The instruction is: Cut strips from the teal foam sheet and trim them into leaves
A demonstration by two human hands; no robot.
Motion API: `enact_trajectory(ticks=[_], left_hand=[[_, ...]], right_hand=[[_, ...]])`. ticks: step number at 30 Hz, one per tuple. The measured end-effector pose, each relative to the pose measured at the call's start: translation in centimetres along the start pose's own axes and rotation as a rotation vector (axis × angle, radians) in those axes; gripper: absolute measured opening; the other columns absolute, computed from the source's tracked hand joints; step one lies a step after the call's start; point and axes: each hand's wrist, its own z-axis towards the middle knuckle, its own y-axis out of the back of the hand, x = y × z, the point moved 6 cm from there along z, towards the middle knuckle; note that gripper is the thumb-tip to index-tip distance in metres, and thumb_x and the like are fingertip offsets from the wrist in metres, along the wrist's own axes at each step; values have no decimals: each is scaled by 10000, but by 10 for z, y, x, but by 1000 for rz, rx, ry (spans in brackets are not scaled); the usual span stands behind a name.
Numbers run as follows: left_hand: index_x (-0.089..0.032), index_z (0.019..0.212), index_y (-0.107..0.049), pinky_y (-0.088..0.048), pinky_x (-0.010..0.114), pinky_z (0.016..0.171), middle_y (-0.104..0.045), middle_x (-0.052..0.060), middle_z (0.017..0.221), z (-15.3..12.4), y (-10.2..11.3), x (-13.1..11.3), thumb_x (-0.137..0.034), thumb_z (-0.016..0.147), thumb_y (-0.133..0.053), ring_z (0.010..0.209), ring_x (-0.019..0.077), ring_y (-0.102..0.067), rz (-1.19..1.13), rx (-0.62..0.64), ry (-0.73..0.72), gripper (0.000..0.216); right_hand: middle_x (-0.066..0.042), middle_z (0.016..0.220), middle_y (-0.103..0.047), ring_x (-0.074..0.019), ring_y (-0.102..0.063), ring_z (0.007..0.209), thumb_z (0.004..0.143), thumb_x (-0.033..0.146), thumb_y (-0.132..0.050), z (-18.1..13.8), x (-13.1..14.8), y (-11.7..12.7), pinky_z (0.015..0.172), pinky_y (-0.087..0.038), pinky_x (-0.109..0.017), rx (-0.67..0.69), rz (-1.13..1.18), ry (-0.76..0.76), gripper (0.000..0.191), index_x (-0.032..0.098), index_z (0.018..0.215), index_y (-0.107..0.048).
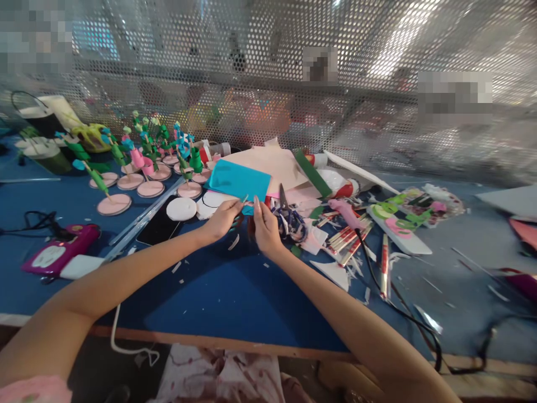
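- At the centre of the blue table [218, 302], the left hand [221, 219] and the right hand [265, 228] are brought together, fingertips nearly meeting.
- A small blue piece [248, 210] is pinched between the fingertips of both hands, each hand closed on it.
- At twelve o'clock, just beyond the hands, a teal foam sheet [240, 180] is laid over pale card.
- At three o'clock, just beside the right hand, scissors [286, 208] are seen, with a pink glue gun [346, 211] farther out.
- At nine o'clock, a white disc [181, 209] and a black phone [159, 228] are placed near the left hand.
- At ten o'clock, well apart, paper flowers [138, 151] on pink bases are lined up.
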Motion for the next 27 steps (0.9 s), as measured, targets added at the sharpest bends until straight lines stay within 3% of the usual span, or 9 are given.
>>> enact_trajectory(ticks=[6,12,21,27], left_hand=[[-178,657,-453,-236,249,454,-344,-38,525,-7,5,-4,-604,835,-363,467,93,-304,283,-107,-221,471],[-174,694,-500,-307,261,532,-423,-10,550,-19,2,-17,-591,878,-238,522,119,-383,552,-204,-403,525],[-193,625,-453,-260,261,467,-360,-29,471,-18,6,-4,-611,867,-236,457,114,-344,483,-257,-431,530],[-197,645,-445,-285,275,510,-393,-21,517,-20,2,-5,-574,880,-263,480,123,-370,478,-190,-451,480]], right_hand=[[63,518,-349,-84,-325,453,879,523,-351,-3,-7,-3,464,-284,-215,-27,-42,35,375,205,724,-476],[47,553,-357,-100,-335,506,869,540,-348,-6,-7,-3,478,-307,-213,-117,9,4,387,210,713,-474],[41,603,-375,-106,-359,541,882,485,-353,-6,-7,-5,527,-324,-223,-109,-16,66,327,215,742,-475],[49,586,-345,-101,-333,521,894,470,-333,-7,-9,-5,518,-311,-224,-114,-36,64,331,213,717,-442]])
